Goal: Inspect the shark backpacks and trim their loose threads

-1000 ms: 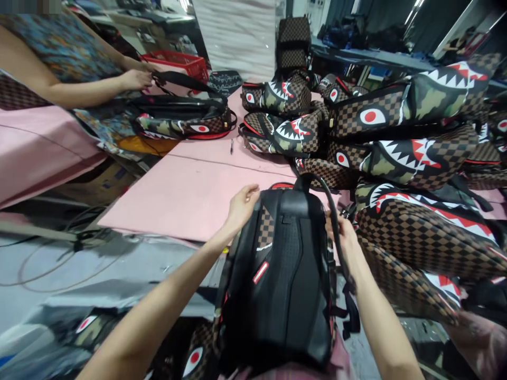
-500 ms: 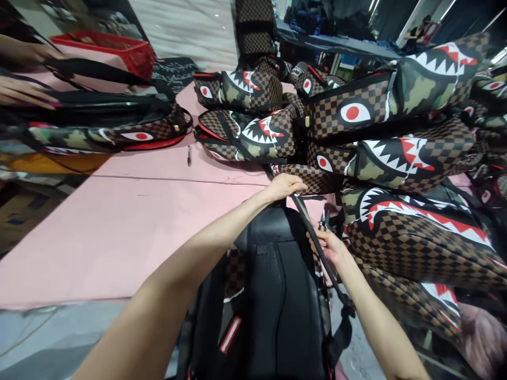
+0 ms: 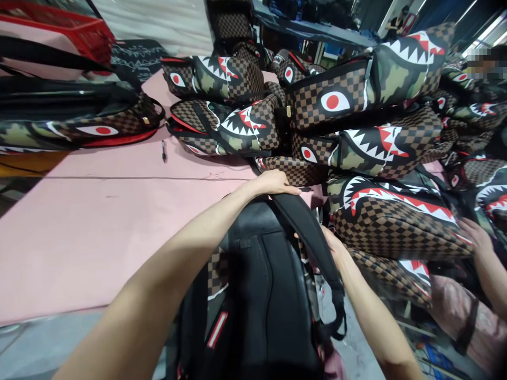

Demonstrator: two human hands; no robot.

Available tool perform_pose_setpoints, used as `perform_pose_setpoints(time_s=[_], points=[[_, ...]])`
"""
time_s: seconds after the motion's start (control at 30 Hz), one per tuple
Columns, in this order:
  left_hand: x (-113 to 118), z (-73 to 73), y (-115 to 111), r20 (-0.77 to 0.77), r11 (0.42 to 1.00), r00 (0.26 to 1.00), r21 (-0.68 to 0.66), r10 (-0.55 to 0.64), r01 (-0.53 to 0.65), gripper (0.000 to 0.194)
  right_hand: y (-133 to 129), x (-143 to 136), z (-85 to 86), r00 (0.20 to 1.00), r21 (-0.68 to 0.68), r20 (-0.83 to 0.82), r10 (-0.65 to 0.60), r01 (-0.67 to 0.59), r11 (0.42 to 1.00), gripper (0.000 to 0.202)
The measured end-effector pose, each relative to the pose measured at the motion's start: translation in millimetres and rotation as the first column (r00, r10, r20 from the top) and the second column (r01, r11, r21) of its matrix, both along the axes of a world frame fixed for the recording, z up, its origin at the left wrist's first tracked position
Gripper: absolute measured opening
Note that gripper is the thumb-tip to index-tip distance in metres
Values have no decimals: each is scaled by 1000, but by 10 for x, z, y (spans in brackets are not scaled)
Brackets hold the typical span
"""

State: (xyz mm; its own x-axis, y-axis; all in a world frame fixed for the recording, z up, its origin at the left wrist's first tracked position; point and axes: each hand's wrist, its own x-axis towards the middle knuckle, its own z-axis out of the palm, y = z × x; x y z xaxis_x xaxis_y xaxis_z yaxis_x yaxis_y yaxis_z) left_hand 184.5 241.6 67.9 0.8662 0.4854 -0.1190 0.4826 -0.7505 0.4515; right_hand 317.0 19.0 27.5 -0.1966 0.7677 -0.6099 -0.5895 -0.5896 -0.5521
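A black-backed backpack [image 3: 287,295] with brown check and camouflage side panels stands in front of me, its back panel towards me. My left hand [image 3: 274,183] is closed on the upper end of its padded black shoulder strap [image 3: 307,224], near the top of the bag. Behind the strap, my right hand [image 3: 331,244] is partly hidden. It is closed around small thread snips [image 3: 318,215], whose metal tips show above the fingers. The strap's broad face is turned up, and its lower end hangs by the bag's right side.
Shark-face backpacks [image 3: 368,95] are piled at the back and right of the pink table [image 3: 99,227]. Another backpack [image 3: 99,113] lies at the left before a red crate [image 3: 75,31]. A black pen [image 3: 163,151] lies on the table. Another person's hand [image 3: 477,237] touches a bag at right.
The strap has turned from edge-on to showing its broad face. My view has swung right, so the left co-worker's hands are out of sight and another person's arm appears at right.
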Motion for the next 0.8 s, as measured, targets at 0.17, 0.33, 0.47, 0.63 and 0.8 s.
perform_pose_setpoints(time_s=[0.17, 0.33, 0.47, 0.63, 0.8], points=[[118, -101, 79, -84, 999, 996, -42, 30, -34, 54, -292, 142, -64, 997, 20, -26, -69, 69, 997, 49], [121, -107, 25, -92, 997, 995, -62, 32, -37, 54, -331, 102, -96, 987, -81, -134, -88, 77, 994, 51], [104, -87, -4, -96, 997, 994, -41, 54, -58, 57, -306, 88, -64, 978, -128, -187, -93, 70, 989, 55], [6, -98, -130, 28, 992, 993, 51, 115, -116, 45, -338, 64, 14, 980, -107, -174, -94, 76, 991, 54], [-156, -146, -1049, 562, 939, 826, 263, 38, -221, 25, -327, -18, 41, 954, -77, -222, -204, 191, 979, 38]])
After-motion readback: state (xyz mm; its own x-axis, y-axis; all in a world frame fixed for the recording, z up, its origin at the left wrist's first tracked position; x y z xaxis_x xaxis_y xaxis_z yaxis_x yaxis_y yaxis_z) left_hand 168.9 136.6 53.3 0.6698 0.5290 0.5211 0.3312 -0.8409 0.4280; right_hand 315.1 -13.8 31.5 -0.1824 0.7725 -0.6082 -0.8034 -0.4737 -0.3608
